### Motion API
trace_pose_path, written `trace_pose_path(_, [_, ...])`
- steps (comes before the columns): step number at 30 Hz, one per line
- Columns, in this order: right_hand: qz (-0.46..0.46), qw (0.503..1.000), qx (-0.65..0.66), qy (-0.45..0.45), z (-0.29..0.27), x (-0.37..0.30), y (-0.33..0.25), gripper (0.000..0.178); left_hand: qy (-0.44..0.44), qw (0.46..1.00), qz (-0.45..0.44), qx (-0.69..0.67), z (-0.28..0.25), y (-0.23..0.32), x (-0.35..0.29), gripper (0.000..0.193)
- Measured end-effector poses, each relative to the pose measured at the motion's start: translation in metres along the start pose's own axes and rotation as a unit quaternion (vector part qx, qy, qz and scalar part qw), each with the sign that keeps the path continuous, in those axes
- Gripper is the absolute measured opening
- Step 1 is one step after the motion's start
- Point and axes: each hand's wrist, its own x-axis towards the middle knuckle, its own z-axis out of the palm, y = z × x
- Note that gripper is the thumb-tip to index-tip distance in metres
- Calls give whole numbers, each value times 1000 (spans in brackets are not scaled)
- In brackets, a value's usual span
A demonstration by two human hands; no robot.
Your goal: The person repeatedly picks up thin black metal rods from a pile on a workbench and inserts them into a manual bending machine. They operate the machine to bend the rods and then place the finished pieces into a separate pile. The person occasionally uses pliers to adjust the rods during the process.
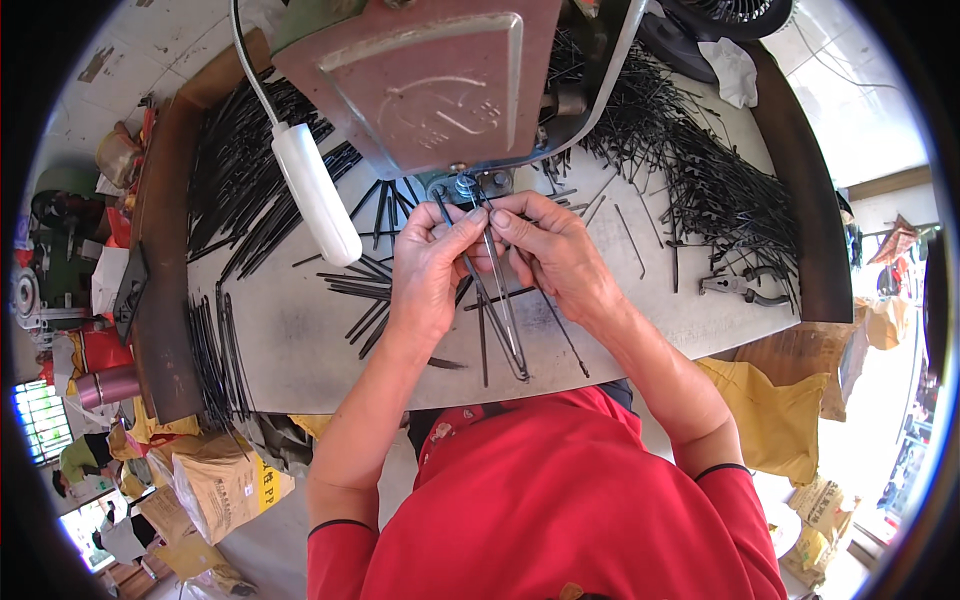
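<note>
Both my hands are together just below the head of a bench machine point(430, 80) with a reddish-brown cover. My left hand point(432, 262) pinches thin dark metal rods point(501, 310), whose far ends reach up to the machine's small metal tooling point(466, 187). These rods run back toward me and meet at a narrow hooked end near the table edge. My right hand point(556, 252) closes its fingertips on the rods from the other side. Another thin black rod point(562, 328) slants from under the right hand toward my shirt. The fingertips partly hide the exact contact.
Heaps of black rods point(250, 170) lie at the left and more thin bent rods point(715, 190) at the right. Pliers point(745, 286) rest near the right rim point(815, 230). A white lamp point(315, 195) hangs beside the machine; a fan point(725, 20) stands at the back right.
</note>
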Motion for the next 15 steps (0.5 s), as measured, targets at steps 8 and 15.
trace_pose_path(8, [-1,1000,14,-2,2,-1,0,20,7,1000,1,-18,0,-2,0,22])
trace_pose_path(15, [-6,999,-37,-21,-3,5,-7,21,21,999,42,1,5,-1,-1,22])
